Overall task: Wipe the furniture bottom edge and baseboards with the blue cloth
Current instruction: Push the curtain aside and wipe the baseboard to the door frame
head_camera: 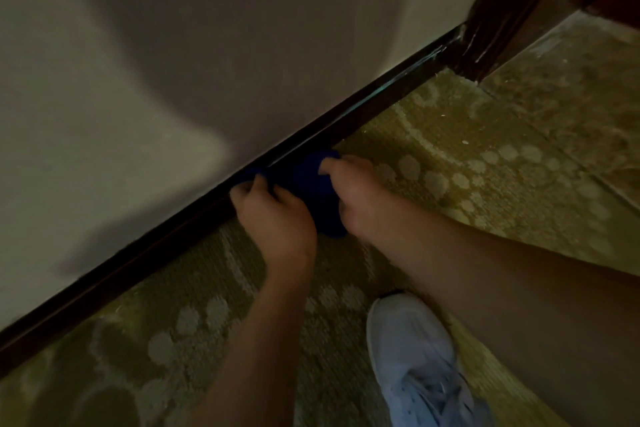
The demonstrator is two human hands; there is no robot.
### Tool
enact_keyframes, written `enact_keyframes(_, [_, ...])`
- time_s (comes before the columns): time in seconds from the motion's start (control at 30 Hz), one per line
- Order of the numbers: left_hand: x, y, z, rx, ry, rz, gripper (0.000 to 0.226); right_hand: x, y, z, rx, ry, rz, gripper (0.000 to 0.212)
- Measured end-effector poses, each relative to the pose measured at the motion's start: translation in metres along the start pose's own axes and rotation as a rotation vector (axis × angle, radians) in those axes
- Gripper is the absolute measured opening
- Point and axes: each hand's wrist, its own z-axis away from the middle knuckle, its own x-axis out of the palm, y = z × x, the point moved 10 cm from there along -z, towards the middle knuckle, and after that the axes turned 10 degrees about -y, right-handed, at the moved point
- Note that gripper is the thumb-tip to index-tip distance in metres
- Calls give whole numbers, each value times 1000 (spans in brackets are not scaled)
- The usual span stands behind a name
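Your blue cloth (311, 184) is bunched on the carpet right at the foot of the dark baseboard (145, 256), its far edge pressed up against the wood. Both of your hands are on it. Your left hand (273, 218) has its fingers curled into the left part of the cloth, knuckles almost at the baseboard. Your right hand (356, 198) grasps the right part, fingers curled over the top of the bundle, with the cloth showing dark blue between the two hands and a fold poking out near your right wrist.

The baseboard runs as a thin dark strip from the near left up to the far right, where it meets a dark wooden door frame (512, 7) at the corner. A pale streak shows on the strip just before that corner. Above it stands the plain light wall (173, 45), crossed by a broad soft shadow.

No container is in view. The green patterned carpet (467, 156) with pale round spots lies open along the baseboard on both sides of your hands, to the left toward the near edge and to the right up to the door frame. Your light blue shoe (419, 357) rests on the carpet near you, to the right of your left forearm and well apart from the cloth.
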Motion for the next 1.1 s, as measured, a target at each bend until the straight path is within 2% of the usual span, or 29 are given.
enact_keyframes(0.07, [18,17,-3,40,-69,-1,36,-20,-6,2,-6,57,-61,44])
enact_keyframes(0.17, [22,20,-7,36,-89,2,35,-29,-7,3,-10,76,-122,31])
enact_keyframes(0.3, [-4,-2,0,-5,-29,-22,37,-5,2,0,-9,-1,-35,57])
enact_keyframes(0.37, [-11,-8,3,-31,-12,-26,40,8,5,0,-7,-64,18,60])
enact_keyframes(0.43, [-6,-4,2,-57,-26,-10,40,7,2,0,-12,-56,23,61])
enact_keyframes(0.53, [30,19,-6,-65,-153,5,41,-24,-12,-2,-45,53,-34,56])
enact_keyframes(0.63, [69,26,-19,-153,-294,38,44,-59,-18,-2,-37,147,-74,50])
enact_keyframes(0.73, [57,24,-15,-110,-249,28,41,-60,-18,-1,-39,137,-88,51])
enact_keyframes(0.8, [27,19,-2,-34,-132,33,39,-41,-19,-2,-50,84,-71,53])
enact_keyframes(0.9, [-3,1,4,-22,16,87,40,-6,-25,-2,-81,-29,10,51])
enact_keyframes(1.0, [2,1,-1,-54,22,98,40,4,-28,2,-87,-65,60,41])
enact_keyframes(1.1, [27,19,-6,-45,-42,129,40,-23,-37,4,-93,10,31,28])
